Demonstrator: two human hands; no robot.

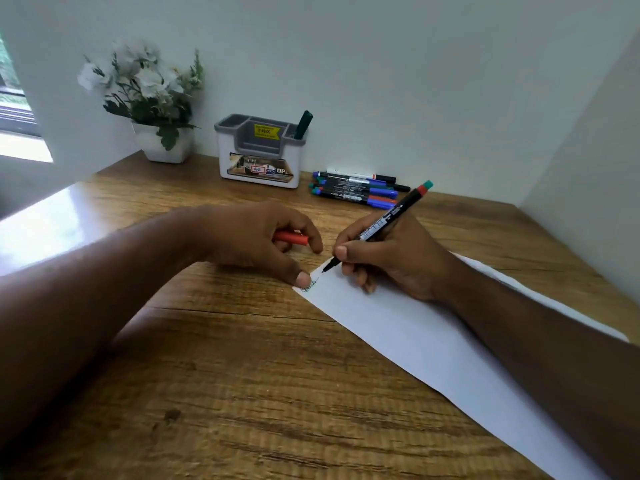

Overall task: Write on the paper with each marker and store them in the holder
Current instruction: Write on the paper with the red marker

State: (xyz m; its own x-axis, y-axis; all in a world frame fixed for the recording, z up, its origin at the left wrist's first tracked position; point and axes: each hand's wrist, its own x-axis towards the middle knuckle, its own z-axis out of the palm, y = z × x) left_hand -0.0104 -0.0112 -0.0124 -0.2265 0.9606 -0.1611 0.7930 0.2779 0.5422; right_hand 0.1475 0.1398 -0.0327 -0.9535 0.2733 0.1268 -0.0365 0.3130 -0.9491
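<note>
I've got the right hand [388, 258] pinching an uncapped black marker [379, 225], tip at the paper [398, 327] top-left corner, barrel slanting up-right — left hand [256, 237] curls on the red cap [292, 238], thumb pinning the corner. Holder [260, 150] sits far-centre, w/ one green marker [303, 124] in; left hand nearer.

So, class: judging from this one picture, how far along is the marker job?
Done: one green marker stands in the holder, and small green writing marks the paper corner. In hand: the right hand holds an uncapped marker, tip at the paper; the left hand holds its red cap. Left: the markers on the table.
</note>
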